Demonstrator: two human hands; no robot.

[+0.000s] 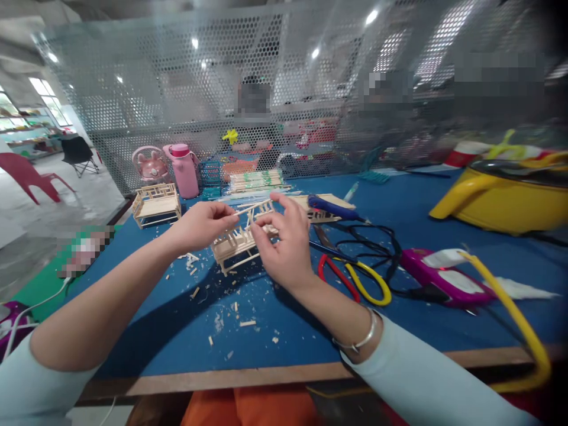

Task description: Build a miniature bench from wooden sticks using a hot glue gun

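Small bench (157,206): on the counter (164,343), at ten o'clock from the wooden frame (231,244).
Left hand (202,225): fingers pinching a thin stick (251,207), at the wooden frame's ten o'clock.
Wooden frame: between the hands, long axis running eight to two o'clock.
Thin stick: above the wooden frame, pointing to two o'clock, roughly along that axis.
Right hand (286,236): nearer, at three o'clock, fingers curled beside the wooden frame; cannot tell whether they grasp it.
Glue gun (329,207): at two o'clock, past the right hand.

On the table (177,349) before you: stick model (234,244) between your left hand (206,222) and right hand (286,242); scissors (387,292) to its right, pot (510,204) farther right; bottle (185,174) behind, to the left.
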